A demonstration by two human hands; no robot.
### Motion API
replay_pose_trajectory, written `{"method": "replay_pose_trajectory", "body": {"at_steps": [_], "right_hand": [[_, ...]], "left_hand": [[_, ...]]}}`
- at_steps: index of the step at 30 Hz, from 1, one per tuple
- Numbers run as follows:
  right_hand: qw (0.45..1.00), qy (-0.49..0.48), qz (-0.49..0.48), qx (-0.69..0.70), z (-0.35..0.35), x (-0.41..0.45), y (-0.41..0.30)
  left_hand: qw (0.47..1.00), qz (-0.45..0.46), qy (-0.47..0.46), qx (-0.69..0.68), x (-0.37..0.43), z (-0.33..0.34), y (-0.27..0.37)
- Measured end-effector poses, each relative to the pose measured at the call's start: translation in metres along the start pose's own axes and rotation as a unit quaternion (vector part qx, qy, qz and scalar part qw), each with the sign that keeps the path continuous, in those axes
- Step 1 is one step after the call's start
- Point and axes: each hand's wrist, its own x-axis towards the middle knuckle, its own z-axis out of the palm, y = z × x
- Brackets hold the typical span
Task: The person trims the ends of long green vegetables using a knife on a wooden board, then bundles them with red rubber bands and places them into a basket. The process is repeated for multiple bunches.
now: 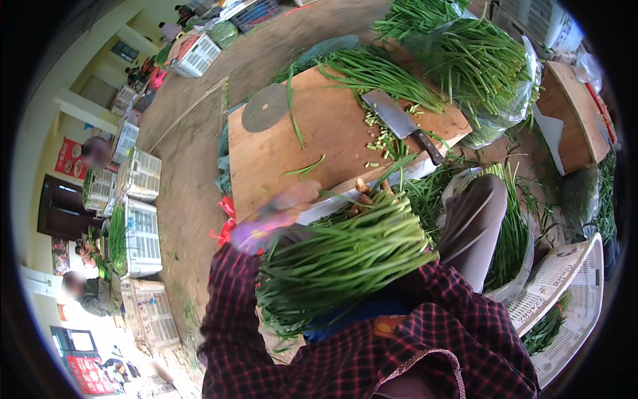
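A thick bundle of long green stalks, apparently garlic scapes or chives [344, 249], lies across my lap. My right hand [366, 194] is round its cut-end side; only some fingers show past the stalks, and the rest is hidden. My left hand [296, 195], blurred by motion, is over the near left edge of a wooden board [269, 159], with a purple cuff at its wrist. Whether it holds a stalk is unclear. On the board a cleaver [391, 114] with a dark handle lies among short cut stalk ends [379, 137], beside a loose pile of stalks [384, 75].
Bagged stalks [478, 65] stand beyond the board's right corner. A white plastic crate [588, 299] is at my right, near another bag of greens [508, 234]. Crates [142, 239] line the far left, where other people are. Red plastic [227, 219] hangs by the board.
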Motion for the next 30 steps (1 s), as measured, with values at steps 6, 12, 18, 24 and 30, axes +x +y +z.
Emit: {"method": "replay_pose_trajectory", "body": {"at_steps": [6,12,18,24,30], "right_hand": [[1.0,0.025,0.0,-0.009,-0.021,-0.013,-0.014],[0.999,0.018,0.028,0.003,-0.026,-0.015,-0.006],[0.999,-0.017,0.032,0.014,-0.037,-0.02,-0.008],[0.988,0.094,0.113,0.054,-0.02,-0.029,0.002],[0.935,0.294,0.024,-0.198,-0.021,-0.035,-0.048]], "left_hand": [[0.895,-0.193,-0.242,0.321,0.065,0.031,-0.032],[0.937,0.037,-0.012,0.347,0.042,0.012,-0.05],[0.948,0.05,-0.133,0.283,0.089,0.008,-0.063],[0.96,-0.164,-0.184,-0.131,0.043,0.029,-0.136],[0.91,-0.189,-0.063,-0.364,0.008,0.083,-0.139]]}}
